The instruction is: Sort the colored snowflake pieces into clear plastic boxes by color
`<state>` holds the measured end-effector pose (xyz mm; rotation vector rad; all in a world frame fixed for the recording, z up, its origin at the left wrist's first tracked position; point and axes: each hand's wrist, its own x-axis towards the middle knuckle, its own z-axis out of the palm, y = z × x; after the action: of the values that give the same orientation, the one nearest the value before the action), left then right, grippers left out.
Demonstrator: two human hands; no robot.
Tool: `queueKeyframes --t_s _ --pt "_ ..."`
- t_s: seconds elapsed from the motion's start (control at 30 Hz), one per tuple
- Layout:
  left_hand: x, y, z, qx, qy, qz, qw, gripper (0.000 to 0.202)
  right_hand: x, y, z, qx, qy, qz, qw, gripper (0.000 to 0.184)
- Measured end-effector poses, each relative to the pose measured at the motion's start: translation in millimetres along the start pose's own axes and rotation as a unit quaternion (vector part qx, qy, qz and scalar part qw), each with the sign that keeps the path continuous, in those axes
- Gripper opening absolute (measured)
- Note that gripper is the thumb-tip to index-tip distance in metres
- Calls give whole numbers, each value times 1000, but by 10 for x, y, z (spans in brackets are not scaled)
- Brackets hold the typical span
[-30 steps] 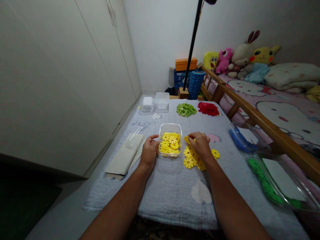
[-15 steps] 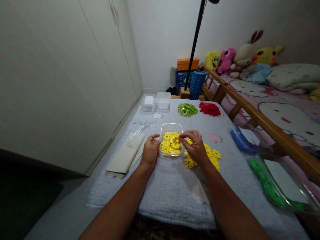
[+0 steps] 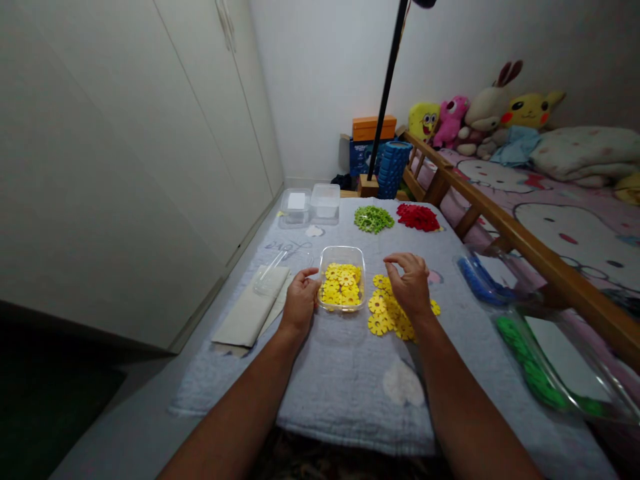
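A clear plastic container (image 3: 343, 251) stands in the middle of the cloth-covered table, with several yellow flower-shaped plastic pieces (image 3: 341, 283) lying inside. My left hand (image 3: 301, 297) grips its left wall, fingers and thumb at the rim. To the right of the container, my right hand (image 3: 409, 281) hovers over a loose pile of yellow flower-shaped pieces (image 3: 380, 313). Its thumb and forefinger are apart, and nothing shows between them. The hand and forearm hide part of that pile.
Light-green pieces (image 3: 374, 219) and red pieces (image 3: 418, 217) lie heaped at the back. Two clear containers (image 3: 326, 200) stand back left. Folded cloth (image 3: 253, 310) and a clear lid (image 3: 273, 272) lie left. Boxes of blue (image 3: 485, 281) and green pieces (image 3: 530, 363) line the right, beside a wooden bed rail (image 3: 525, 250).
My right hand has moved right, from the container's edge to above the loose yellow pile. The yellow piece between its fingers is gone from them. My left hand stays on the container.
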<state>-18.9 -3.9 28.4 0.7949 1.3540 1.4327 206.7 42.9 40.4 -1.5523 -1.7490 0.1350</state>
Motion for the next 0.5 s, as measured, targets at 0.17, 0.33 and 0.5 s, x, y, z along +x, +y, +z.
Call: queueKeyframes --t_s 0.17,0.33,0.5 --pt "8 -9 -4 2 0 5 1000 42 9 225 81 -116 -61 68 989 25" --pt "16 -21 -7 -2 0 4 1000 42 -31 246 120 -202 -154 72 964 25" --pt "22 -31 -16 1 -6 10 1000 41 -36 211 91 -225 -186 82 953 27"
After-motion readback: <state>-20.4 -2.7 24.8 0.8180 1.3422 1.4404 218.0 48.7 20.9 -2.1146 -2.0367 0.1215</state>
